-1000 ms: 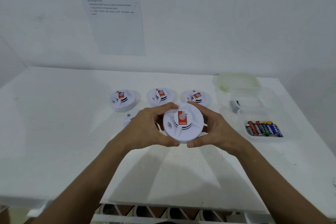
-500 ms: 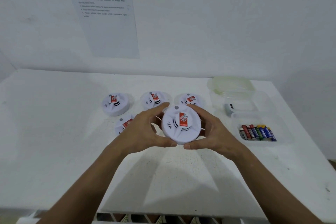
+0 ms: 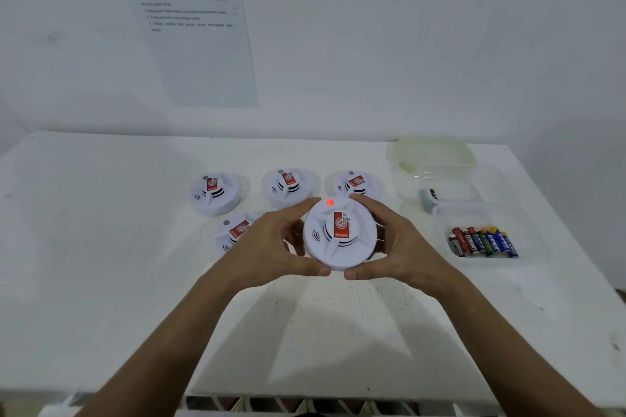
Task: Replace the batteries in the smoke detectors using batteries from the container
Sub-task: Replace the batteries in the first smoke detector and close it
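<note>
Both hands, left hand and right hand, gripped the round white plastic smoke detector by its rim. It looked light, hard and smooth, so the rim seemed best.

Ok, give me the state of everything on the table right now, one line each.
Held smoke detector: closed, red light on, gripped by left hand and right hand.
Four other detectors: closed, lights off, on table.
Battery container: open, batteries inside.
Lid: off, lying behind.
</note>
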